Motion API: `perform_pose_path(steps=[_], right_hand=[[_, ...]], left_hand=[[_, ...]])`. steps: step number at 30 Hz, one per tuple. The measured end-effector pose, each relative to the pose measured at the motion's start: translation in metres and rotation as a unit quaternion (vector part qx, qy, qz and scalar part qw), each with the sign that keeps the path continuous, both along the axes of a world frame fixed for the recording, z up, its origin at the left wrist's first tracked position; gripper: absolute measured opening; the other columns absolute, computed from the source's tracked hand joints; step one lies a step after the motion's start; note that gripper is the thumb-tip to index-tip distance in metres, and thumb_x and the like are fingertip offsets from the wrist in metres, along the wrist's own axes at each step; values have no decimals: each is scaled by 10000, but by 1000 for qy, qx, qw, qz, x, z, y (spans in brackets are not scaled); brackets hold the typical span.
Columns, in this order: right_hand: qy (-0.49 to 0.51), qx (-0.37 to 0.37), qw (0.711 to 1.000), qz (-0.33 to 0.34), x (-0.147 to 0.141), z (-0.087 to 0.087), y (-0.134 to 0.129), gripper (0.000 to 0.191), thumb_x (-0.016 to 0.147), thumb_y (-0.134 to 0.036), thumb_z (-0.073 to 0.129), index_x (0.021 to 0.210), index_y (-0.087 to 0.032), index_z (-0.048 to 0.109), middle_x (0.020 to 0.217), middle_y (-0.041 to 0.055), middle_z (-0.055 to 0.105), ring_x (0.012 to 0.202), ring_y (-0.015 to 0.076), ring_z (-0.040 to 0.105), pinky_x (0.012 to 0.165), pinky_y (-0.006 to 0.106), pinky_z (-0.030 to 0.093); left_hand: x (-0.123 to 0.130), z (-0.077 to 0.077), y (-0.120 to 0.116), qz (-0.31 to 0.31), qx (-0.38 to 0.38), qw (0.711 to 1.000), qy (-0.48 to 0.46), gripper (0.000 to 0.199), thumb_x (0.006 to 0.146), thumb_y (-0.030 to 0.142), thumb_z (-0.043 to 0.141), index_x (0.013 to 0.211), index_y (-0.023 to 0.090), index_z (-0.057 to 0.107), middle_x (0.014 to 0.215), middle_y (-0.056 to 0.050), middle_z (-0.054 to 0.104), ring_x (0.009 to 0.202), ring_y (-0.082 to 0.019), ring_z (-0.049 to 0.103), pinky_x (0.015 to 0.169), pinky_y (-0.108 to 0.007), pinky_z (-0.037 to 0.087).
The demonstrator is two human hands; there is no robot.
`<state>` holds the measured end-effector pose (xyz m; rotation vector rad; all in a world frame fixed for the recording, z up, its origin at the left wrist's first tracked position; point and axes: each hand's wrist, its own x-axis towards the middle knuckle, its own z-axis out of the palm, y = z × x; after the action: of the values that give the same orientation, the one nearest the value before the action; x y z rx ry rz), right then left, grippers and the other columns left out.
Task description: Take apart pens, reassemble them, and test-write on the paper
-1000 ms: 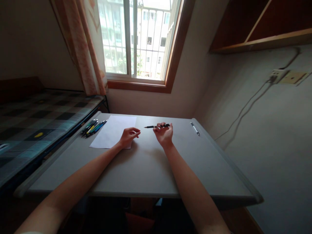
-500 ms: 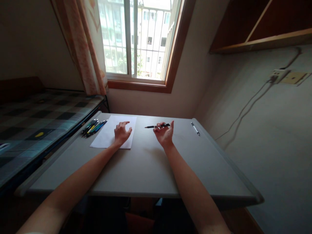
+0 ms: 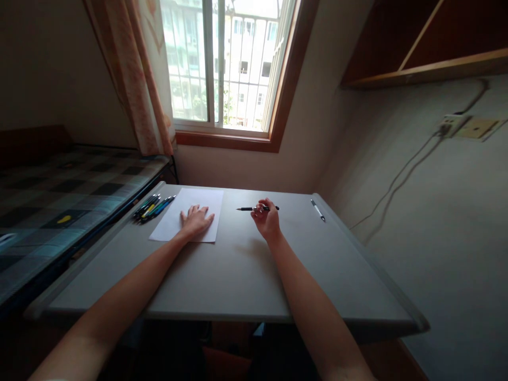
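Observation:
My left hand (image 3: pixel 196 221) lies flat with its fingers spread on a white sheet of paper (image 3: pixel 170 225), on the left half of the table. My right hand (image 3: pixel 265 219) is raised a little over the table, to the right of the paper. Its fingers are closed around a black pen (image 3: pixel 246 209), held nearly level with the tip pointing left. The palm partly hides the pen's rear half. Beyond the paper's left edge lies a heap of several pens (image 3: pixel 153 207) in dark, blue and yellow tones.
The grey table (image 3: pixel 222 280) has raised side edges. A white-and-black pen (image 3: pixel 318 210) rests near its right edge. To the left stands a bed (image 3: pixel 99 177) with a checked cover. A cord (image 3: pixel 397 182) hangs from the wall socket (image 3: pixel 450 126) at right.
My left hand has come down flat and spread its fingers on the paper, which has shifted very slightly right. The thumb and fingers of my right hand have closed around the black pen.

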<state>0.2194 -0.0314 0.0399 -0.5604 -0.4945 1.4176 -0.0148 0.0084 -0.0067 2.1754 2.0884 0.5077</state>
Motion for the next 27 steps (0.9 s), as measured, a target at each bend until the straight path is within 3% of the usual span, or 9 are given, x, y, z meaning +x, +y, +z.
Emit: perform_pose_path(steps=[5,11,15,19,23,27], right_hand=[[-8,0,1000,0,0,0,0,163,802,-273,500,674,-180,538,517,-58,487,373,45,359,456,199,406],[-5,3,1000,-23,3,3,-3,189,781,-294,441,705,-182,573,619,-14,560,442,68,448,473,217,424],[-6,-6,998,-54,10,4,-1,274,801,-357,387,677,-192,568,549,-27,508,412,74,430,444,225,405],[-26,-26,997,-66,18,3,3,410,816,-485,360,576,-192,518,382,-78,296,326,65,287,374,212,327],[-35,-47,996,-74,24,4,5,396,823,-466,391,642,-169,580,428,-37,458,345,60,351,387,205,345],[-33,-61,994,-80,30,6,5,361,823,-433,402,712,-168,621,561,9,600,390,66,436,420,212,398]], left_hand=[[10,-1,-5,-43,10,999,11,504,823,563,374,1184,259,553,1343,-151,428,1228,-334,370,967,-594,234],[26,5,-14,-181,59,981,-28,499,828,513,441,1237,237,517,1326,-123,457,1218,-287,401,965,-446,333],[23,11,-18,-136,115,984,-23,433,842,445,462,1220,245,526,1321,-114,460,1229,-279,379,982,-446,302],[14,9,-15,-98,70,993,6,379,829,468,467,1087,233,616,1282,-130,488,1217,-299,382,994,-521,237],[16,7,-12,-133,49,990,-14,372,829,511,441,992,259,660,1086,-104,593,1071,-283,496,978,-572,215],[22,7,-12,-227,60,971,-54,359,824,472,467,1033,254,660,909,-73,610,889,-224,565,888,-418,379]])
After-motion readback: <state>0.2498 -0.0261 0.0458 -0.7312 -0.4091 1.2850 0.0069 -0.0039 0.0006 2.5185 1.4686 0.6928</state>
